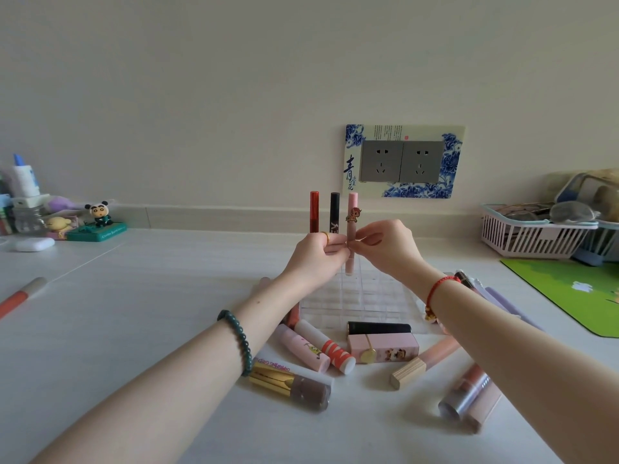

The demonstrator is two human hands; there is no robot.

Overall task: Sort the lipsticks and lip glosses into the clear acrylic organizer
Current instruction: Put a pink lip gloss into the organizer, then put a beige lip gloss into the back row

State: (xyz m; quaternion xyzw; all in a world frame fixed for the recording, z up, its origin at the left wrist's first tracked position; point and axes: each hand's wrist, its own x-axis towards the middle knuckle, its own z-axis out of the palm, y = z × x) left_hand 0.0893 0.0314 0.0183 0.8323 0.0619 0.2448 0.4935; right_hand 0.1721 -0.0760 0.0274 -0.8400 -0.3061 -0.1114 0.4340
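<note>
A clear acrylic organizer (365, 301) with a grid of cells sits mid-table. Above its far side both hands meet on an upright pink lip gloss (352, 226) with a cartoon charm. My left hand (316, 252) pinches its lower part, and my right hand (390, 244) pinches it from the right. A red tube (314, 212) and a black tube (334, 212) stand upright just left of it; my left hand hides their bases. Several lipsticks lie loose in front of the organizer, among them a pink box-shaped one (383, 351) and a black one (378, 328).
A gold-capped tube (289, 386) and a silver-capped tube (465, 396) lie near the front. A white basket (536, 234) and a green mat (576, 293) are at the right. Figurines (97, 217), bottles and a white case (33, 244) are at the back left. A red-and-grey pen (20, 296) lies left.
</note>
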